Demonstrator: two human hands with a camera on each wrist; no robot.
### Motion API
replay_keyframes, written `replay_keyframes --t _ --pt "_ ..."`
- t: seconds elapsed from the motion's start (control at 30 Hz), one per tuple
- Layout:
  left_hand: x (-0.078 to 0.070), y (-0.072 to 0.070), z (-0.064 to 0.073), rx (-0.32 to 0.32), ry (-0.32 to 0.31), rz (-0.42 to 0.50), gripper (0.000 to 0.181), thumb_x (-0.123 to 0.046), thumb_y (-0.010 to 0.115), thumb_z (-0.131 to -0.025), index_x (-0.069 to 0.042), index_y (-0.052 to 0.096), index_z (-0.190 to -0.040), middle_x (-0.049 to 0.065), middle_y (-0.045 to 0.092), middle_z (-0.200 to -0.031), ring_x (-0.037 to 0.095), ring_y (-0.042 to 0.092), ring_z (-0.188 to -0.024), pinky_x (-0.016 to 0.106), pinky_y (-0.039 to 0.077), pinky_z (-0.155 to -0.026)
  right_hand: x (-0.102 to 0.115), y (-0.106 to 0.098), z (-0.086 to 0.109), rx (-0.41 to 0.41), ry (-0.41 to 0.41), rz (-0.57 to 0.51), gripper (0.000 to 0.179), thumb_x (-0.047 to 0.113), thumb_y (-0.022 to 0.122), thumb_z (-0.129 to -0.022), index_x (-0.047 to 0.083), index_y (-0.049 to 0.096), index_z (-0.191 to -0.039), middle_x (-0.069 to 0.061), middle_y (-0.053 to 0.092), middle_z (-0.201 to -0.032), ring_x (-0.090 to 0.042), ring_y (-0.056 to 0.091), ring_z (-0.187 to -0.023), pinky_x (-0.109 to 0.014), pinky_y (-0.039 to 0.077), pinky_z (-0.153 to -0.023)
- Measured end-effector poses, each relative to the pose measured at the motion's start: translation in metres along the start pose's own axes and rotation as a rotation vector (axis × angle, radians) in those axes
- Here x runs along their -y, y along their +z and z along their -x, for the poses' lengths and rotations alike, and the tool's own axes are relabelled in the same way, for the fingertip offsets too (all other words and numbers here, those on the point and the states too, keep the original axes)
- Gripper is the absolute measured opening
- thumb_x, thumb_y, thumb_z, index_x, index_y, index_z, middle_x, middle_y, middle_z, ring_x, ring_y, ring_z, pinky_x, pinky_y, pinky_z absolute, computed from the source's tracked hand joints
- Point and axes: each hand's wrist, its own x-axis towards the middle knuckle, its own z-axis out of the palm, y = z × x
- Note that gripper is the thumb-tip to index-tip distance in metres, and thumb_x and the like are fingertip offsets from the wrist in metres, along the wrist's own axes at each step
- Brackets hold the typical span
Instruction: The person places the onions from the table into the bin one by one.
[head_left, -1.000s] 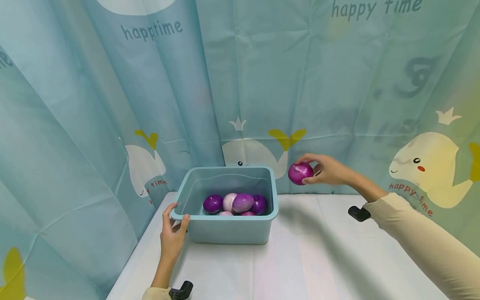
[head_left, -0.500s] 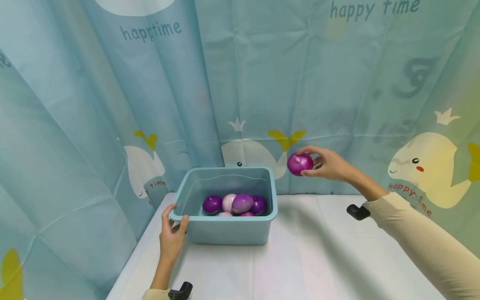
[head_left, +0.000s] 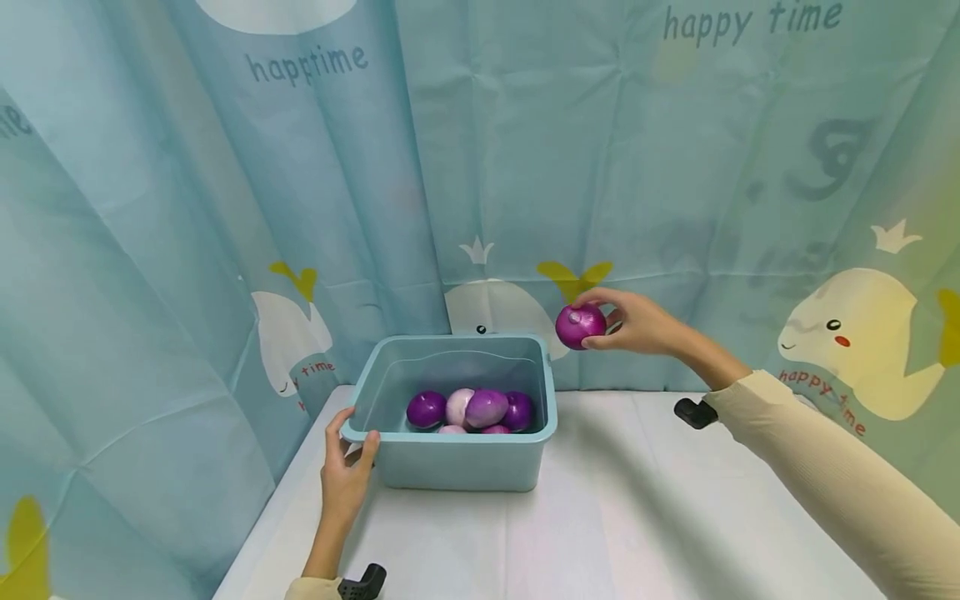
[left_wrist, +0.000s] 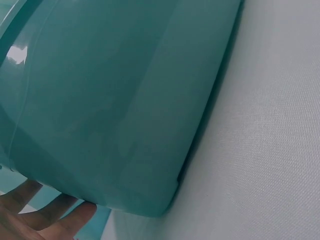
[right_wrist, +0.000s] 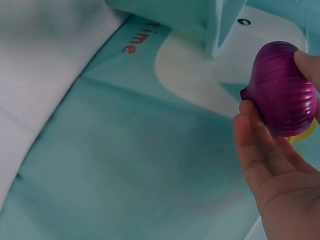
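Observation:
My right hand [head_left: 636,323] pinches a shiny purple onion [head_left: 576,327] between thumb and fingers, raised just beyond the right rim of a blue-green plastic bin [head_left: 459,463]. In the right wrist view the ribbed onion [right_wrist: 286,90] shows its pointed tip toward the fingers. With thumb at the front and fingers at the side, my left hand [head_left: 345,479] grips the bin's front left corner. Several onions lie in the bin, among them a dark purple onion [head_left: 426,409] and a pale pink onion [head_left: 458,407]; the front wall partly hides the lowest ones.
The bin stands on a white-covered table [head_left: 600,517], near its back. A blue curtain [head_left: 525,167] printed with whales hangs close behind and along the left side. Black wrist cameras, one of them the right camera [head_left: 695,412], jut from both sleeves.
The onion in my right hand has risen a little, then moved left toward the bin. My left hand and the bin have stayed in place.

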Motion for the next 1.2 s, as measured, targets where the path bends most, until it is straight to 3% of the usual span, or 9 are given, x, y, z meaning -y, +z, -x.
replay_keyframes --t 0.1,0.3,0.43,0.6,0.8,0.87,1.03,1.2 --pt "0.0 0.0 0.0 0.002 -0.001 -0.004 0.059 -0.025 0.062 -0.104 -0.024 0.033 -0.155 0.026 0.04 -0.156 0.05 0.056 -0.127 0.02 0.051 -0.079 0.014 0.003 -0.012 0.028 -0.012 0.01 0.054 0.022 0.087 -0.084 0.021 0.062 -0.132 -0.011 0.06 -0.133 -0.024 0.072 -0.096 -0.043 0.058 -0.083" --pt "-0.001 -0.001 0.001 0.011 0.004 -0.008 0.06 -0.026 0.062 -0.104 -0.025 0.032 -0.156 0.026 0.038 -0.158 0.05 0.057 -0.126 0.043 0.057 -0.086 0.041 0.013 -0.037 0.068 -0.058 0.019 0.054 0.023 0.087 -0.084 0.021 0.063 -0.132 -0.01 0.06 -0.131 -0.024 0.071 -0.094 -0.041 0.058 -0.081" --pt "-0.001 -0.001 0.001 0.008 0.007 -0.008 0.06 -0.026 0.062 -0.104 -0.025 0.032 -0.156 0.025 0.037 -0.159 0.05 0.057 -0.126 0.049 0.056 -0.087 0.055 0.026 -0.054 0.09 -0.118 -0.001 0.053 0.018 0.087 -0.084 0.017 0.064 -0.132 -0.012 0.06 -0.129 -0.024 0.071 -0.093 -0.039 0.059 -0.082" --pt "-0.001 -0.001 0.001 0.008 0.015 -0.006 0.06 -0.025 0.062 -0.104 -0.024 0.032 -0.156 0.026 0.038 -0.158 0.051 0.057 -0.125 0.046 0.057 -0.086 0.066 0.045 -0.073 0.128 -0.151 -0.009 0.051 0.016 0.086 -0.084 0.016 0.063 -0.13 -0.013 0.063 -0.127 -0.022 0.072 -0.089 -0.037 0.059 -0.083" --pt "0.001 -0.001 0.0 0.009 0.01 0.009 0.059 -0.025 0.062 -0.104 -0.024 0.033 -0.155 0.027 0.038 -0.157 0.052 0.057 -0.124 0.032 0.056 -0.081 0.072 0.069 -0.093 0.178 -0.18 0.01 0.051 0.017 0.085 -0.084 0.016 0.063 -0.129 -0.011 0.063 -0.126 -0.021 0.071 -0.088 -0.034 0.058 -0.084" --pt "0.001 -0.001 0.0 0.01 0.007 0.011 0.059 -0.025 0.062 -0.104 -0.024 0.033 -0.155 0.027 0.039 -0.157 0.052 0.057 -0.125 0.033 0.057 -0.082 0.074 0.076 -0.098 0.187 -0.194 0.021 0.05 0.017 0.086 -0.084 0.015 0.063 -0.128 -0.012 0.063 -0.125 -0.022 0.071 -0.088 -0.034 0.058 -0.084" --pt "0.0 -0.001 0.0 0.015 0.003 0.006 0.059 -0.026 0.062 -0.104 -0.025 0.033 -0.155 0.026 0.038 -0.158 0.052 0.056 -0.126 0.044 0.057 -0.085 0.078 0.089 -0.108 0.206 -0.196 0.052 0.048 0.018 0.086 -0.084 0.014 0.065 -0.127 -0.011 0.064 -0.122 -0.026 0.068 -0.097 -0.032 0.057 -0.084" --pt "0.0 -0.002 0.0 0.009 0.006 0.008 0.059 -0.025 0.062 -0.104 -0.024 0.033 -0.155 0.028 0.04 -0.156 0.051 0.058 -0.124 0.031 0.056 -0.082 0.085 0.102 -0.115 0.229 -0.173 0.079 0.048 0.021 0.085 -0.085 0.017 0.064 -0.128 -0.008 0.064 -0.124 -0.026 0.062 -0.109 -0.033 0.055 -0.086"
